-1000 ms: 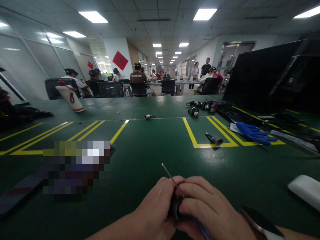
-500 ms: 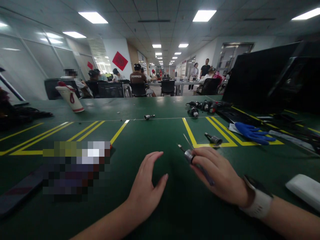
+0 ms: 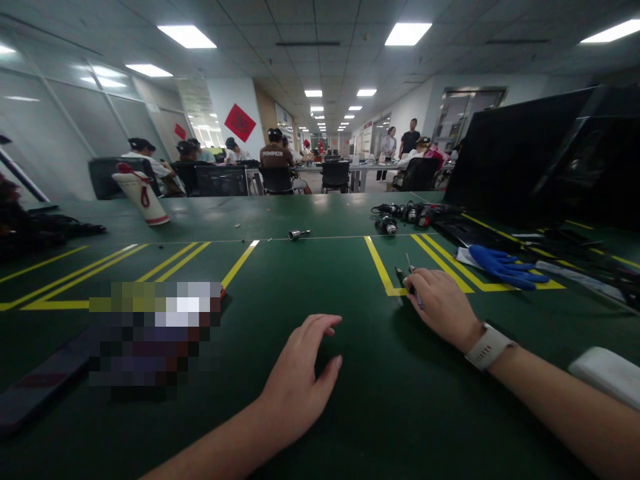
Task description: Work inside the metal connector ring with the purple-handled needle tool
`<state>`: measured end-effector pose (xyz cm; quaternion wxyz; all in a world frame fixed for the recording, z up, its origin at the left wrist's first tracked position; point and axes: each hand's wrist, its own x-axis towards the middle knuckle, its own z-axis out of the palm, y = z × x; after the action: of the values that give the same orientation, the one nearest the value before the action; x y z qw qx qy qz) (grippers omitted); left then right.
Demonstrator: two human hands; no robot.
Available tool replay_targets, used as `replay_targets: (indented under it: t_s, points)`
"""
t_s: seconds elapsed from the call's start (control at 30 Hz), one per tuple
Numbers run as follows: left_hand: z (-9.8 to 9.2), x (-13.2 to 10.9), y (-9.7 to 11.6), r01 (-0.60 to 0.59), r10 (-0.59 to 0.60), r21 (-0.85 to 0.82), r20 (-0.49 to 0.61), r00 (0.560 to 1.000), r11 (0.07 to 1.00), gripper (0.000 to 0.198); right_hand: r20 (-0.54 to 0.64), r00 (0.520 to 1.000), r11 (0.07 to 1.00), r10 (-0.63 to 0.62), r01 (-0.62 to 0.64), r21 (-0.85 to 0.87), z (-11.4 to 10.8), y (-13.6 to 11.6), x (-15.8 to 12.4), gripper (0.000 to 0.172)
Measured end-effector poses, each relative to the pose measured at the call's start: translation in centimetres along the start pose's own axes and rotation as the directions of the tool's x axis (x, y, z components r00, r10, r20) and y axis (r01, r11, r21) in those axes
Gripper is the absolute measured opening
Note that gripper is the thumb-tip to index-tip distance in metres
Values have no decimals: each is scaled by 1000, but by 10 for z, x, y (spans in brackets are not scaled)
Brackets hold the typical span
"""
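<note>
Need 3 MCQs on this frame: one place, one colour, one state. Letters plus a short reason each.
1. Where does the right hand rest?
A. on the yellow line of the marked box on the green table
B. on the blue glove
C. on the white cup

2. What colour is the glove to the right of that hand?
A. red
B. blue
C. white

3. How is the left hand?
A. closed on a socket
B. open, holding nothing
C. gripping a thin rod

Key:
1 A, its fingers lie over the yellow line's corner.
2 B, the glove is plainly blue.
3 B, fingers are spread above the mat, while the thin rod sticks out from the right hand.
</note>
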<state>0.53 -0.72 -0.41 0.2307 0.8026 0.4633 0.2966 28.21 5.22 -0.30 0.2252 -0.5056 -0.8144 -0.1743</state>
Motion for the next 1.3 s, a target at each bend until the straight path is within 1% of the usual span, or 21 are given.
replay_targets:
  t_s: [0.1, 0.17, 0.27, 0.3, 0.33, 0.37, 0.4, 0.43, 0.5, 0.57, 0.63, 0.7, 0.8, 0.87, 1.0, 1.07, 1.13, 1.3]
  points:
    - [-1, -1, 1, 12, -12, 1, 15, 1000, 1000, 45, -4, 1000, 1000, 27, -27, -15, -1, 1, 1, 12]
    - [-2, 0, 1, 7, -7, 2, 23, 1000, 1000, 44, -20, 999, 999, 32, -32, -14, -2, -4, 0, 15]
    - [-2, 10, -7, -18, 19, 19, -24, 1000, 1000, 44, -20, 1000, 999, 5, -5, 43, -7, -25, -3, 18]
    - [-3, 19, -13, -18, 21, 39, -69, 997, 999, 43, -3, 1000, 992, -11, 12, 126, -8, -35, -5, 19]
    - [-3, 29, -20, -10, 17, 65, -106, 994, 998, 43, 39, 999, 977, -30, 22, 211, -10, -46, -6, 19]
    - [-4, 42, -29, 28, -15, 89, -146, 989, 996, 43, 70, 996, 960, -57, 36, 277, -12, -57, -7, 18]
    - [-5, 57, -39, 97, -70, 121, -212, 975, 988, 44, 106, 989, 941, -107, 66, 331, -14, -68, -8, 17]
    - [-7, 73, -49, 178, -132, 153, -270, 954, 972, 46, 147, 977, 929, -152, 91, 358, -16, -77, -9, 17]
    - [-13, 107, -71, 274, -200, 163, -365, 909, 948, 49, 220, 949, 918, -224, 130, 375, -19, -90, -10, 17]
    - [-19, 138, -91, 367, -265, 163, -441, 857, 916, 52, 266, 931, 915, -251, 138, 380, -19, -94, -10, 19]
    - [-26, 166, -108, 440, -311, 169, -492, 813, 882, 55, 285, 926, 914, -249, 127, 384, -18, -94, -10, 19]
    - [-32, 189, -121, 471, -319, 198, -512, 797, 860, 57, 291, 925, 915, -245, 121, 384, -17, -92, -10, 19]
    - [-39, 216, -136, 468, -299, 263, -494, 817, 843, 61, 302, 921, 917, -247, 122, 379, -18, -90, -7, 19]
    - [-42, 231, -144, 466, -294, 309, -469, 833, 829, 59, 318, 913, 917, -255, 123, 380, -19, -90, -5, 19]
    - [-47, 251, -155, 462, -304, 392, -401, 864, 795, 37, 322, 901, 914, -292, 163, 372, -18, -90, -1, 17]
    - [-50, 255, -157, 449, -303, 427, -369, 879, 785, 31, 312, 903, 915, -296, 173, 365, -17, -90, 0, 14]
    - [-51, 256, -156, 434, -293, 451, -350, 890, 780, 30, 309, 907, 917, -287, 167, 362, -17, -90, 0, 14]
    - [-47, 244, -142, 390, -232, 479, -356, 905, 787, 29, 323, 903, 921, -283, 161, 355, -18, -90, 2, 17]
